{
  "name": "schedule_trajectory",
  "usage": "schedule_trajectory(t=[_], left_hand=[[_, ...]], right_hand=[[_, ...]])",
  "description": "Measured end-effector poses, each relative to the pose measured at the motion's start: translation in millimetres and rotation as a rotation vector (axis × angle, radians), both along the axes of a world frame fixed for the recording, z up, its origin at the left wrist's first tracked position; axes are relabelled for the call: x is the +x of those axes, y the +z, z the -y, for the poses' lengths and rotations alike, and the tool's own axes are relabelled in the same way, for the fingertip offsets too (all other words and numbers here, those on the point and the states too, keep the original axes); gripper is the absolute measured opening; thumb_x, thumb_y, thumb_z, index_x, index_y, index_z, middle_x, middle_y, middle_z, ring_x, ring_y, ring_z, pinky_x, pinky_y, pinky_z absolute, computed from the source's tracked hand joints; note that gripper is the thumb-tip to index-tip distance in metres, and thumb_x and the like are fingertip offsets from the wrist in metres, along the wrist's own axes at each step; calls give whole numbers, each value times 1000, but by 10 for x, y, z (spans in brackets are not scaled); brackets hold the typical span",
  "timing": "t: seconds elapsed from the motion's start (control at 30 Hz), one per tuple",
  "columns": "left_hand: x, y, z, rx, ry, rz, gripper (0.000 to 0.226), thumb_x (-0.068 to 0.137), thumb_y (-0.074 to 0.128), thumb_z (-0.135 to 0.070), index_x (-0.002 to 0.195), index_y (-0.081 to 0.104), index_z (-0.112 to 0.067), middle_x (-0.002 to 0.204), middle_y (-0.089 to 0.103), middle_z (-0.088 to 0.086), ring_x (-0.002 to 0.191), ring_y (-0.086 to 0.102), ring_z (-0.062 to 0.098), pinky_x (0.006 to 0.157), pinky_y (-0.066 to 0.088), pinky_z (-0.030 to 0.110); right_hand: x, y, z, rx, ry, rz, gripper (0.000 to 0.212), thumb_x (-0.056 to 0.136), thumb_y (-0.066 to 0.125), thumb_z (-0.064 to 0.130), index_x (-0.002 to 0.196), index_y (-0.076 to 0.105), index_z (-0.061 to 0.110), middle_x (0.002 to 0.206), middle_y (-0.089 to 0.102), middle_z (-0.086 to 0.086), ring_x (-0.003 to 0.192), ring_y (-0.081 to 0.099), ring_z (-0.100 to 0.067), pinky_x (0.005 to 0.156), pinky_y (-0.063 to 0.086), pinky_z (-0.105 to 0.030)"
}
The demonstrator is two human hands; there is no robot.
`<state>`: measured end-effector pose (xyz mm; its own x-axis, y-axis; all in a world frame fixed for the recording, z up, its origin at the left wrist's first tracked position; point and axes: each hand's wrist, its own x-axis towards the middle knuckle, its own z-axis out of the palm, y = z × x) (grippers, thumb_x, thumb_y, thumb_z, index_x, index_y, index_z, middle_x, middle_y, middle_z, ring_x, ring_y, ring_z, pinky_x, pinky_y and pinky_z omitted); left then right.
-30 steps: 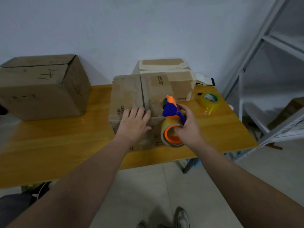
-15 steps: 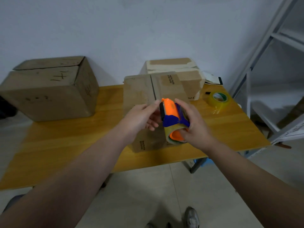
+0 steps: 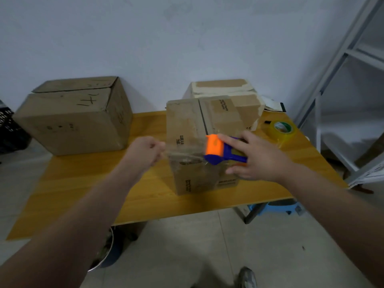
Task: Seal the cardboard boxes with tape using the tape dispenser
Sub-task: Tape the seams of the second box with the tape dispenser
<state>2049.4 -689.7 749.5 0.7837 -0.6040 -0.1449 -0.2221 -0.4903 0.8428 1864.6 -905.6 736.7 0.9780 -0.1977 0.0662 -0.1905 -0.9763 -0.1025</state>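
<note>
Clear tape [image 3: 185, 151] runs sideways over the cardboard box [image 3: 187, 121], its end pinched by the left hand [image 3: 145, 152], tape dispenser [image 3: 216, 148] clamped in the right hand [image 3: 259, 159].

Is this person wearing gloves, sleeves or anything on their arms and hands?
No. The left hand and right hand are bare: no gloves, rings or watch show. The left forearm and right forearm are uncovered too; no sleeve is in view.
</note>
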Motion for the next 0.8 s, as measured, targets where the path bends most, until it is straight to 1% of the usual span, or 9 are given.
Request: schedule_trajectory(t=[0.1,0.17,0.2,0.27,0.37,0.47,0.53,0.67,0.8], left_hand=[[144,-116,-182,58,39,33,30,99,48,-22,85,61,1,69,52,8,63,47,21,59,39,33],[176,-210,-205,67,81,20,32,99,48,-28,80,56,-3,70,47,10,65,44,25,65,41,42],[191,-248,-211,52,117,14,34,98,49,-33,74,50,-7,68,43,9,64,41,26,66,41,44],[226,-333,-234,48,180,72,42,93,53,-44,68,37,-14,65,34,5,61,36,25,65,38,45],[239,-459,-230,72,250,155,40,87,58,-51,70,41,-18,67,40,1,60,41,21,64,37,38],[237,-569,-189,64,300,177,37,87,59,-50,72,42,-20,71,46,0,62,44,17,55,34,30],[253,-614,-181,73,331,197,37,87,59,-49,72,43,-20,71,47,0,62,45,16,51,33,29],[277,-697,-194,84,354,198,35,87,59,-49,77,44,-19,73,48,-1,63,45,15,52,36,29],[303,-767,-186,104,350,193,35,88,58,-48,81,47,-15,72,49,0,62,46,16,50,34,30]], right_hand=[[-32,41,62,-223,-3,-55,79,84,45,66,144,-5,52,127,37,0,102,44,-15,76,37,-27],[64,81,-46,-345,35,-35,75,88,44,62,147,1,46,131,39,-2,108,46,-22,82,37,-32],[125,115,-109,-388,42,-22,74,88,44,61,147,3,44,132,40,-3,110,46,-24,83,37,-33],[225,203,-193,-433,43,-5,73,89,46,59,147,5,42,133,41,-6,111,46,-26,85,38,-36],[368,293,-253,-506,52,-7,71,90,46,57,147,6,42,127,44,-7,110,46,-28,86,37,-39],[518,347,-281,-527,79,-55,66,91,46,56,146,12,44,124,45,-6,110,46,-27,87,36,-40],[585,368,-291,-507,87,-84,64,90,47,56,145,16,46,124,45,-5,111,46,-27,88,36,-39],[663,376,-312,-474,98,-124,63,89,49,56,144,19,46,123,45,-4,110,46,-26,88,35,-39],[713,353,-335,-443,90,-166,62,90,49,55,144,19,47,126,44,-4,112,45,-26,88,34,-39]])
